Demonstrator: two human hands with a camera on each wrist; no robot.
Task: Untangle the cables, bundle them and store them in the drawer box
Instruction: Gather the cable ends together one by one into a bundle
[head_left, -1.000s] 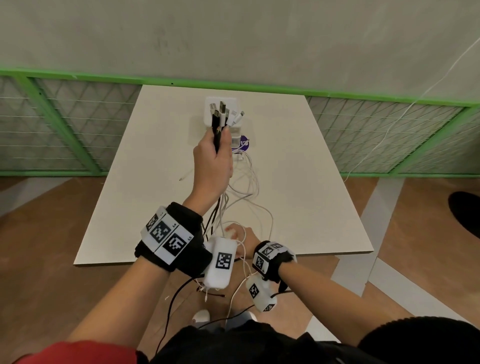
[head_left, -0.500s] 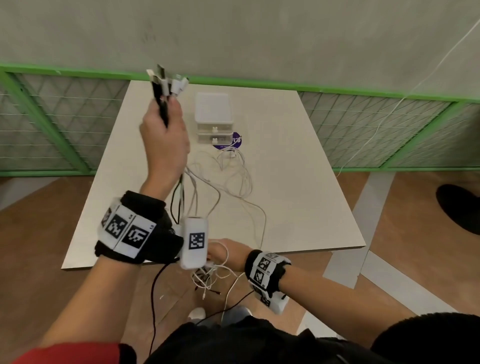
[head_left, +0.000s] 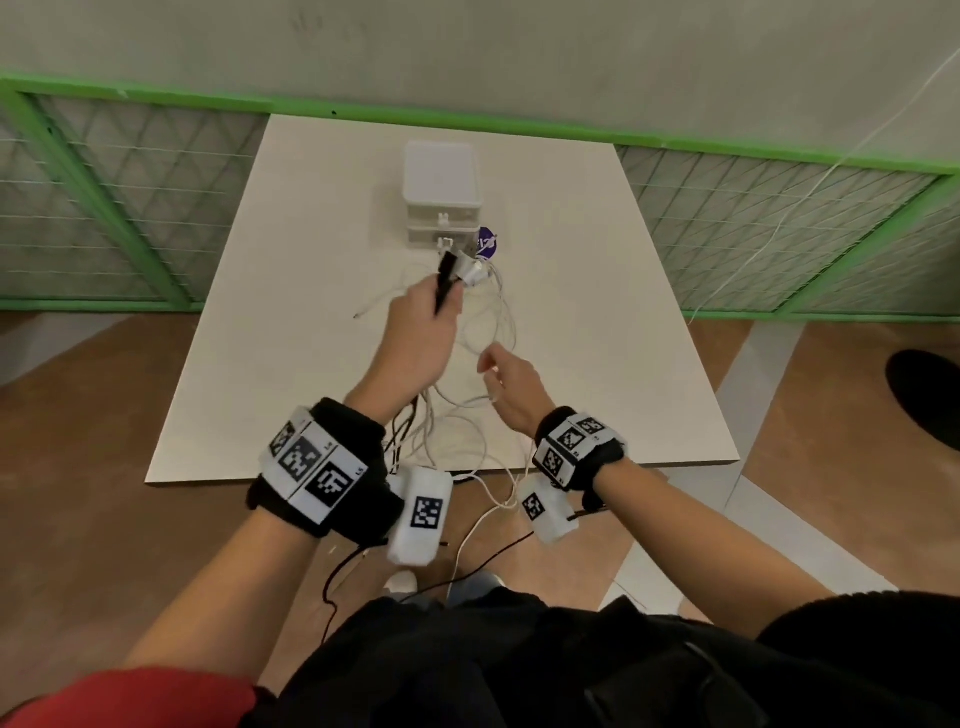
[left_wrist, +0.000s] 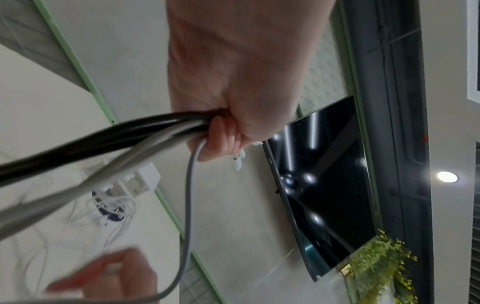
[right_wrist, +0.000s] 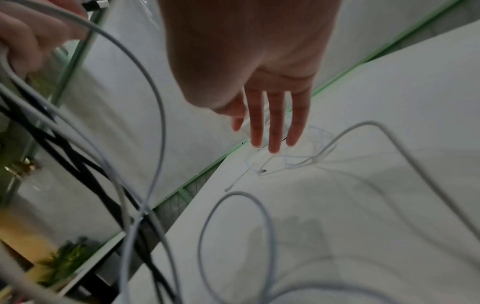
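My left hand grips a bundle of black and white cables; their plug ends stick out above the fist, just in front of the white drawer box. In the left wrist view the fingers curl round the black and grey strands. The strands trail down from the fist and over the table's front edge. My right hand hovers to the right of the bundle. Its fingers are straight and hold nothing. More white cable loops lie on the table between my hands and the box, whose drawers are closed.
The white table stands against a green-framed mesh fence. A purple round sticker lies beside the box. Cable ends dangle below the table's front edge over the wooden floor.
My left hand swung the bundle up and to the left, then brought it back down in front of the box. My right hand rose from the table's front edge to over the table.
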